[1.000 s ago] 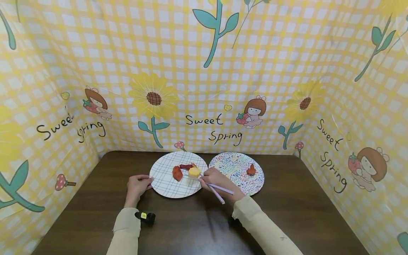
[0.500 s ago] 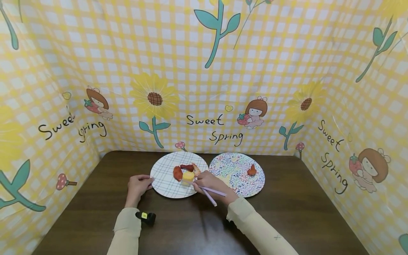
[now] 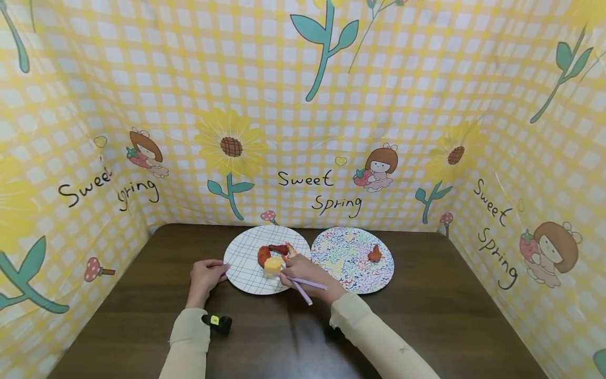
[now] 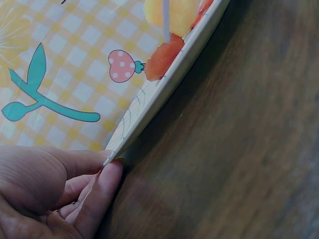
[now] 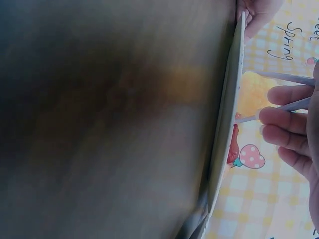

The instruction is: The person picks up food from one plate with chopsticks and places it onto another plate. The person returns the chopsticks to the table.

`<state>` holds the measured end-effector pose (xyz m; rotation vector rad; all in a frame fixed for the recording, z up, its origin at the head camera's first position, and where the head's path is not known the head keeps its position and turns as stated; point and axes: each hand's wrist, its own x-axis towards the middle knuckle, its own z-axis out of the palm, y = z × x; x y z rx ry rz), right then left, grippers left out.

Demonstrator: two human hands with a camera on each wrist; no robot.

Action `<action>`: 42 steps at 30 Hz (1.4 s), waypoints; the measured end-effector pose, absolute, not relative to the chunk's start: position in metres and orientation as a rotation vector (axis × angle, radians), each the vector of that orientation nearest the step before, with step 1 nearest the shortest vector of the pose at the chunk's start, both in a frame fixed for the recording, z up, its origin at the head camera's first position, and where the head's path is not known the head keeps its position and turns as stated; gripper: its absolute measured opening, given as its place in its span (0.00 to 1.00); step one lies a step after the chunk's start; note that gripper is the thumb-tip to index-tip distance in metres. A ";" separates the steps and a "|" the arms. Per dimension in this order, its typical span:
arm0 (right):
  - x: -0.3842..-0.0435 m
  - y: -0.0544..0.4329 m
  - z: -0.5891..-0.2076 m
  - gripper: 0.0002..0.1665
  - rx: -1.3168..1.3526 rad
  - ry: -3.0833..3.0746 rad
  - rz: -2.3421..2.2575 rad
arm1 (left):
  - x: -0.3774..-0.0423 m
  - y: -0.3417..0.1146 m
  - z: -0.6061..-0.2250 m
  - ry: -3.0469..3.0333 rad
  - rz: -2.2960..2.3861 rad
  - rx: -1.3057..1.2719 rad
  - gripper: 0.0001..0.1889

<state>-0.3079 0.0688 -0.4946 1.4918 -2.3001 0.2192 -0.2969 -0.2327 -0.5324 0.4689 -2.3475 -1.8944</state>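
Observation:
My left hand (image 3: 206, 277) pinches the left rim of a white grid-lined plate (image 3: 241, 271) between thumb and fingers; the left wrist view shows this grip closely. Over that plate, my right hand (image 3: 305, 272) holds a pair of light purple chopsticks (image 3: 303, 293). Between their tips is a yellow, block-like food piece (image 3: 273, 265), low over the plate; whether it touches the plate I cannot tell. Behind it lie an orange-brown food piece (image 3: 263, 255), a dark red drumstick-shaped piece (image 3: 278, 249) and a shrimp-like piece (image 3: 291, 249), partly hidden by my right hand.
To the right, a white plate with multicoloured marks (image 3: 345, 263) bears one reddish-brown food piece (image 3: 375, 253). Both plates stand side by side near the back of a dark wooden table (image 3: 255, 337). A yellow checked cloth (image 3: 303, 131) encloses the back and sides.
My right hand has moved left and slightly toward me, bringing the chopsticks and the yellow piece nearer the orange-brown piece. The left hand keeps its hold on the plate rim.

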 end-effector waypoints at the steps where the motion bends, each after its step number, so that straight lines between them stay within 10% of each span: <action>1: -0.308 0.068 -0.495 0.16 1.498 -2.287 0.224 | -0.297 -0.233 -0.532 -2.349 -1.893 0.471 0.18; 42: -0.297 0.059 -0.478 0.21 1.471 -2.290 0.210 | -0.293 -0.232 -0.528 -2.373 -1.863 0.456 0.19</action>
